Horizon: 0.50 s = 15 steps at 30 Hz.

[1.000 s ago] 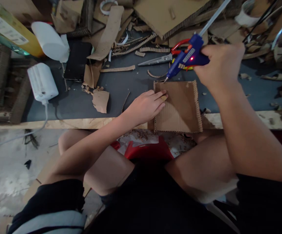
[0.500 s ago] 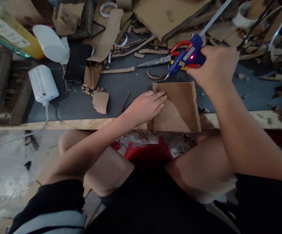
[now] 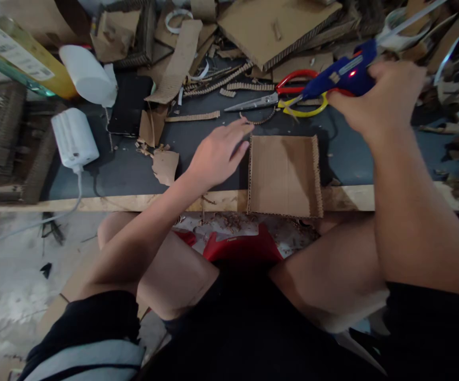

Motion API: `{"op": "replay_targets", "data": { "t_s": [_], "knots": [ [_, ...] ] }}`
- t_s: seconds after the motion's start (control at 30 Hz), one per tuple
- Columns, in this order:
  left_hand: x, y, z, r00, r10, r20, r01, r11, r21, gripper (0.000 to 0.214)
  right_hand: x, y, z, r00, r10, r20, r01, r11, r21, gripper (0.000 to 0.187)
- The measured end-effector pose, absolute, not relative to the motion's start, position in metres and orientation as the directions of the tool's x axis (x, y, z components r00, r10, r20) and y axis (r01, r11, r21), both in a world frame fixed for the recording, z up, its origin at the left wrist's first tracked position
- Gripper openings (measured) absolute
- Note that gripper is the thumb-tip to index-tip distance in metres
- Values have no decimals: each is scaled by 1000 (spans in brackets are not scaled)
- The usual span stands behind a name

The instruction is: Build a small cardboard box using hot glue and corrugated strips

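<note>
A: We see the right hand (image 3: 384, 100) wrapped around the handle of a blue glue gun (image 3: 342, 74), fingers curled tight on it, red light lit on its side. Its nozzle hangs over the scissors (image 3: 288, 94) with one red and one yellow loop. Whether the tip touches the loops we cannot tell; it blends with them.

B: And the left hand (image 3: 215, 156) holds nothing. We see it flat, fingers stretched and slightly apart, on or just over the dark mat (image 3: 197, 143) just left of the square of corrugated cardboard (image 3: 284, 175). The fingertips end near a thin curved cardboard strip (image 3: 259, 120); contact is unclear to us.

A: The square lies flat, its near edge over the wooden table edge (image 3: 134, 202), with ridged strips along its left and right sides. A shadow falls across its lower right part.

B: On the left we make out a white charger block (image 3: 74, 138) with a cable that runs off the frame, a white bottle (image 3: 88, 74) on its side, and a black phone (image 3: 128, 103) partly under cardboard scraps (image 3: 161, 164).

A: The far pile of cardboard offcuts (image 3: 277, 26) is cut off at the top. The glue stick at the gun's back blurs into the clutter at upper right, and we cannot sort out what lies there.
</note>
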<state>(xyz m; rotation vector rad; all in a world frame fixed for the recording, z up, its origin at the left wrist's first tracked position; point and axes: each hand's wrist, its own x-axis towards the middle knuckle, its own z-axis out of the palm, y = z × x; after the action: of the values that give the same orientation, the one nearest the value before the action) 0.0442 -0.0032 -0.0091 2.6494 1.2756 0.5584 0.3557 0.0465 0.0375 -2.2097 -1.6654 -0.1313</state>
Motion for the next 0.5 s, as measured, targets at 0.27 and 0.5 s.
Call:
{"op": "replay_targets", "data": {
  "t_s": [0.27, 0.5],
  "knots": [
    [23, 25, -14, 393, 878, 272, 845, -462, 269, 47, 331, 37, 42, 241, 928, 283, 951, -168, -259, 20],
    [-28, 47, -24, 332, 920, 206, 939, -344, 22, 52, 367, 50, 33, 566, 804, 181, 822, -536, -192, 51]
  ]
}}
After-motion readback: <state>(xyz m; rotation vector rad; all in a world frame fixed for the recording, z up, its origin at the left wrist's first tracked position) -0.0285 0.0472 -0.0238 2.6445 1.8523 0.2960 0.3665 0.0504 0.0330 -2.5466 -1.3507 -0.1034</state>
